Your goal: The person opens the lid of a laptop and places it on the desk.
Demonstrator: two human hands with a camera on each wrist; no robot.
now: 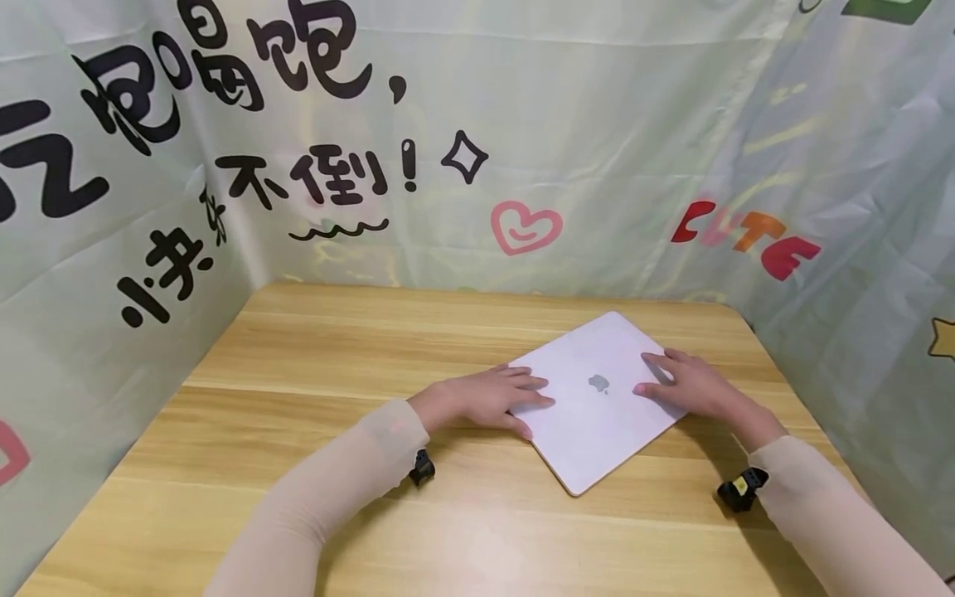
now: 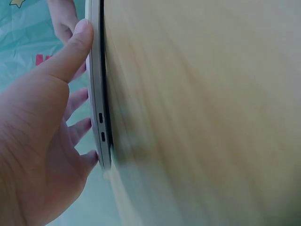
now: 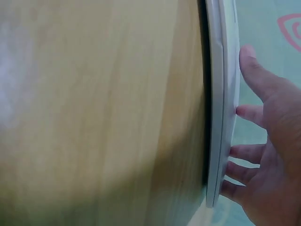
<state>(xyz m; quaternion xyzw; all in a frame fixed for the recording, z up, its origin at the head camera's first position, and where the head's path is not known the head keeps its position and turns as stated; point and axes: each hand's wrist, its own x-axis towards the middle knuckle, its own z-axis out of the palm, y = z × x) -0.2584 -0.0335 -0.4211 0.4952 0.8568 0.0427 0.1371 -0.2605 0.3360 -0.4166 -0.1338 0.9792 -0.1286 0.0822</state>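
Observation:
A closed silver laptop [image 1: 578, 439] with an apple logo lies turned at an angle on the wooden table, right of the middle. My left hand [image 1: 500, 396] rests on its left corner, fingers spread over the lid. On the lid's right corner lies my right hand [image 1: 690, 383], with thumb and fingertips touching the top. The left wrist view shows two small ports in the laptop's side edge [image 2: 102, 127], beside the left hand [image 2: 51, 122]. In the right wrist view, the right hand [image 3: 273, 155] has its fingertips against the lid, next to the notched front edge [image 3: 216, 117].
The wooden table [image 1: 298, 373] extends to the left of the laptop and in front of it. A pale printed curtain [image 1: 448, 83] with lettering encloses the back and both sides. A small black wrist camera [image 1: 742, 489] hangs below the right sleeve.

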